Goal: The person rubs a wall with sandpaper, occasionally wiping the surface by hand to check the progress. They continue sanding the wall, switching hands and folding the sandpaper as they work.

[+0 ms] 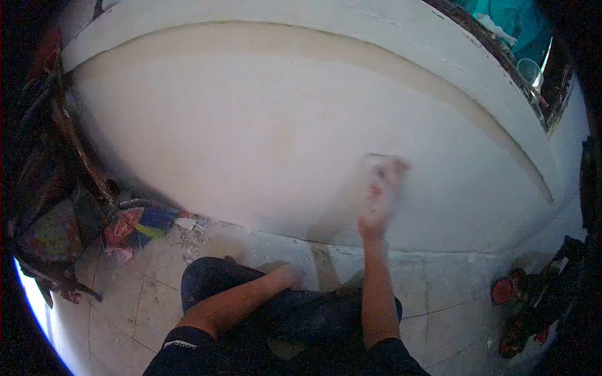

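Against the broad off-white wall [238,125], my right hand [384,178] is raised and smeared by motion. Something pale and flat with a thin dark upper edge shows at its fingers, too blurred to name; the fingers look wrapped round it. My left hand [288,276] is low near my knee, also blurred, and its fingers cannot be made out. Dark trousers [216,279] cover my bent legs below the wall.
A raised curved ledge [370,31] runs across the top of the wall. Crumpled coloured wrappers [141,227] lie at the left on the tiled floor [150,272]. Dark clutter with a round reddish item [503,291] is at the right. A clear cup [530,72] stands upper right.
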Available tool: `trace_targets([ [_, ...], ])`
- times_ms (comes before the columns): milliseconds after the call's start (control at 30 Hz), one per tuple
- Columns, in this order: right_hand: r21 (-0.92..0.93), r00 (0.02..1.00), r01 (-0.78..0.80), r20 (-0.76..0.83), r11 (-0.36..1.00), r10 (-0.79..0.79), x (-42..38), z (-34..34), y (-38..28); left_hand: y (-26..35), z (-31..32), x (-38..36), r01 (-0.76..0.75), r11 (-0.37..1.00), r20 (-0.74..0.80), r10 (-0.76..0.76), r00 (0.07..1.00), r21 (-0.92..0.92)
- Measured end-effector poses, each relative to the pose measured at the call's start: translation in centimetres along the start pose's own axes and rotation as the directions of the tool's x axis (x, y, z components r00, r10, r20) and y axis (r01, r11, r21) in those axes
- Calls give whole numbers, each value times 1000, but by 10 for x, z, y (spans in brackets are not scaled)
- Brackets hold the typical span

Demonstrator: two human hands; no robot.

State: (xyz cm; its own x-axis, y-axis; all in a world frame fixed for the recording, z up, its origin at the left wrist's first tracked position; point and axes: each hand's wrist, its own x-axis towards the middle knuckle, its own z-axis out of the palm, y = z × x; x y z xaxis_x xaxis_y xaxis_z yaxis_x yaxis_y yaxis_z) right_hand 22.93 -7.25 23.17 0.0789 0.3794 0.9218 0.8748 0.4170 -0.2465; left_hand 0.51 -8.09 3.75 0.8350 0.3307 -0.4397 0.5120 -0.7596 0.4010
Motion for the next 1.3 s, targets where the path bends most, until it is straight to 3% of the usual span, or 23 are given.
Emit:
trace_targets([
  [33,-2,1000,0,-5,1000,0,1,1,-4,-10,11,10,6,1000,37,-7,999,29],
  [100,-299,968,154,238,942,-82,5,6,-9,-39,47,29,-113,994,-101,112,989,2],
  [133,-295,968,153,236,943,-84,8,3,-8,-32,34,17,-151,989,-147,149,978,-2],
  [233,-314,993,-35,-117,949,-2,18,-24,20,-1,-4,-13,92,921,-135,-153,979,-378],
  [267,-248,972,-97,-232,964,38,22,-36,32,-9,9,0,64,957,-131,-104,986,-282],
  [300,-248,973,-91,-228,965,33,25,-49,41,-28,40,29,28,982,-137,-54,989,-186],
  [367,-219,904,-264,-397,939,161,27,-69,51,-71,125,115,-79,995,-165,89,982,67],
  [500,-334,920,-260,-371,906,127,22,-60,49,-60,118,117,-29,982,-81,45,996,186],
  [567,-160,954,-100,-296,982,49,11,-26,32,-34,61,43,-60,996,-177,70,982,62],
  [633,-139,985,41,-161,989,-64,6,3,7,-36,47,21,-104,993,-276,85,957,-54],
  [700,-191,989,3,143,982,25,1,15,-28,-45,54,27,-201,979,-273,192,943,-9],
  [733,-195,990,0,139,981,28,1,13,-27,-45,53,28,-235,972,-269,228,936,8],
  [800,-124,979,18,203,992,8,5,12,-22,-38,47,28,-10,977,-151,-23,988,-211],
  [833,-124,979,16,201,992,10,7,7,-15,-23,28,16,-9,978,-149,-23,989,-210],
  [900,-263,998,-6,-63,965,-11,16,-14,11,1,-6,-6,-29,1000,-86,28,996,-4],
  [933,-229,982,-44,-188,972,0,22,-24,20,3,-8,-8,-42,997,-65,46,997,63],
  [967,-193,951,-79,-310,978,15,26,-35,27,-13,16,4,-27,996,-143,15,990,-84],
  [1000,-202,951,-77,-308,976,11,29,-46,32,-24,34,15,-23,973,-212,-27,977,-230],
  [1067,53,843,-315,-443,948,305,34,-60,36,-32,43,27,-91,979,-212,51,976,-181],
  [1100,53,844,-314,-443,948,304,33,-56,35,-36,50,37,-119,980,-209,85,974,-156],
  [1133,-25,880,-275,-409,961,241,30,-46,33,-40,57,46,-148,980,-207,118,971,-132],
  [1200,-194,953,-166,-282,967,107,11,-22,24,-47,91,79,-134,924,-105,182,978,357],
  [1300,-343,995,-23,83,939,55,0,6,-13,-55,100,86,-144,962,-118,175,978,233],
])
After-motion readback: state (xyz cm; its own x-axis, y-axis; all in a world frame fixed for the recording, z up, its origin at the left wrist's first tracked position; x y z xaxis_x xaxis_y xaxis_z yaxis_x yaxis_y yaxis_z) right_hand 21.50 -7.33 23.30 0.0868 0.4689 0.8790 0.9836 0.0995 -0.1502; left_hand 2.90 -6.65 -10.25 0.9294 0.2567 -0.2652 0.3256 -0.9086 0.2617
